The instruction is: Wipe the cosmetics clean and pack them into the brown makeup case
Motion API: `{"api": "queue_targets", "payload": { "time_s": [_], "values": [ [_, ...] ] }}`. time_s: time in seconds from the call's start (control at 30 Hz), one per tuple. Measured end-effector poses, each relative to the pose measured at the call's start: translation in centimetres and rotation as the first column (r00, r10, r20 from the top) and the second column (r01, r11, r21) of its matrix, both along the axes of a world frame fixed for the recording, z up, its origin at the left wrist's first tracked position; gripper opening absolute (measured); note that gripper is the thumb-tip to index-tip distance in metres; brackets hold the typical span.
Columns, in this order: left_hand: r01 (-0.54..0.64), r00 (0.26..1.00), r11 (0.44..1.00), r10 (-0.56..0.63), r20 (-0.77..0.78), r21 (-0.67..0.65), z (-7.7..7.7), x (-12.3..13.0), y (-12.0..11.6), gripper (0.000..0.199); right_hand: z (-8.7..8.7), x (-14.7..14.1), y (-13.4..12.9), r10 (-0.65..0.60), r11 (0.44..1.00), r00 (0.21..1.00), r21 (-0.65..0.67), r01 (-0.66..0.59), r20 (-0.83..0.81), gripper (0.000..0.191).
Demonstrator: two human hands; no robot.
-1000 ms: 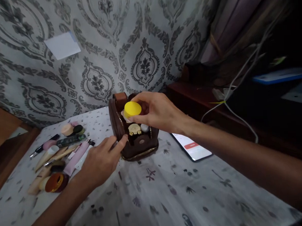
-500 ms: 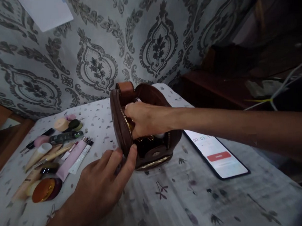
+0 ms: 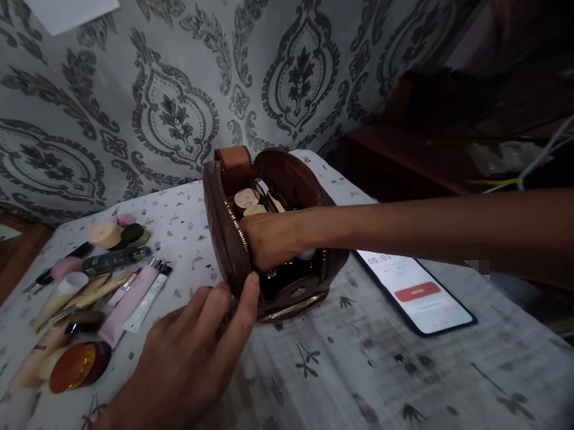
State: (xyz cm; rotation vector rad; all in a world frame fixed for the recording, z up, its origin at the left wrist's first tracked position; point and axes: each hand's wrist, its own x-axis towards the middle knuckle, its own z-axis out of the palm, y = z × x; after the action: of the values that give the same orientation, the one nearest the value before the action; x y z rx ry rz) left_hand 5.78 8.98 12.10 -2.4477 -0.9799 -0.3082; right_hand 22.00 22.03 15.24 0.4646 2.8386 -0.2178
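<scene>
An unzipped brown cosmetic bag (image 3: pixel 228 243) stands on the cloth with its lid raised at the back. My left hand (image 3: pixel 192 346) grips its near left corner, the thumb over the rim and the fingers against the outer side. Deep in the bag is my right hand (image 3: pixel 278 237), its fingers hidden below the opening. Behind that hand, a round pinkish compact (image 3: pixel 247 198) and a pale yellow-green round item (image 3: pixel 254 210) show among other contents. What my right hand touches in there cannot be seen.
Left of the bag lie several cosmetics: an orange-lidded jar (image 3: pixel 72 369), a pink tube (image 3: pixel 129 304), a dark green bottle (image 3: pixel 118 259) and a pink sponge (image 3: pixel 67 268). A phone (image 3: pixel 418 291) with a lit timer lies to the right. Patterned fabric (image 3: pixel 178 112) rises behind.
My right hand has moved lower and nearer to me inside the bag, uncovering the compact and the items behind it. My left hand stays at the bag's corner. The view has shifted slightly.
</scene>
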Motion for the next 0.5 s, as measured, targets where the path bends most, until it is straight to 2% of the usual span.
{"api": "queue_targets", "payload": {
  "time_s": [0.07,0.17,0.23,0.37,0.43,0.5],
  "values": [
    [-0.006,1.000,1.000,0.006,0.001,0.006,0.0,0.1,0.0,0.041,-0.2,0.0,0.1,0.059,0.998,0.998,0.010,-0.059,0.030,0.019],
    [-0.002,1.000,1.000,0.002,0.014,0.016,0.0,0.2,0.0,0.040,0.0,-0.1,0.0,0.080,0.997,0.997,-0.008,-0.080,0.019,0.020],
    [-0.003,1.000,1.000,0.002,0.018,0.018,0.0,0.3,0.0,0.041,0.6,-0.3,-0.1,0.045,0.999,0.999,-0.029,-0.045,0.011,0.020],
    [-0.024,1.000,1.000,0.024,0.002,0.001,-0.1,0.2,0.0,0.043,1.5,-1.0,-0.2,0.004,0.996,0.992,-0.092,0.007,0.128,0.022],
    [-0.028,1.000,1.000,0.028,0.001,0.003,-0.1,0.2,0.0,0.043,1.4,-1.2,-0.1,-0.015,0.987,0.986,-0.153,0.040,0.164,0.023],
    [-0.026,1.000,1.000,0.026,0.006,0.005,-0.1,0.2,0.0,0.041,0.9,-1.2,0.2,-0.071,0.972,0.992,-0.218,0.093,0.108,0.023]
  ]
}}
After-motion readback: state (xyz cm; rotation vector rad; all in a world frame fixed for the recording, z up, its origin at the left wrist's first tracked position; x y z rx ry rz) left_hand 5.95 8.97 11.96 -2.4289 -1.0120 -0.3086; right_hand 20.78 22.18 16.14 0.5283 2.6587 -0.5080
